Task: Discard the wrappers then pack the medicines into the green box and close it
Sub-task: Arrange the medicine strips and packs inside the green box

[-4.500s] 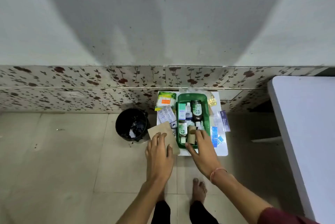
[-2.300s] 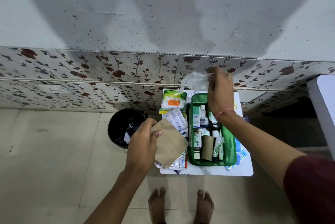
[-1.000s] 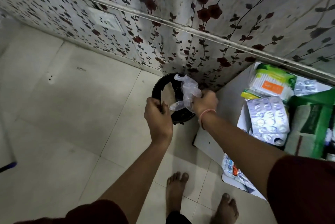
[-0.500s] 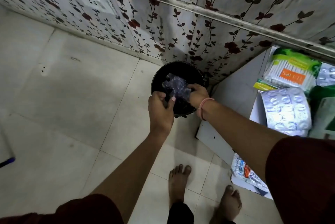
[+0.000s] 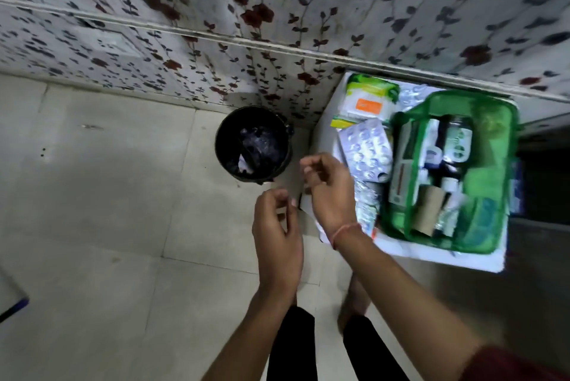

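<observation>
Both hands' fingers [image 5: 311, 164] hang loosely curled, empty.

A home room: tiled floor [image 5: 92, 226], flowered wall panels [image 5: 216, 25], small waste bin [image 5: 222, 146].

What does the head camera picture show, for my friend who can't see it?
Two empty hands, left and right, hang open over a tiled floor beside a black bin with wrappers inside. To the right, a white board holds an open green box of medicines and loose pill strips.
</observation>
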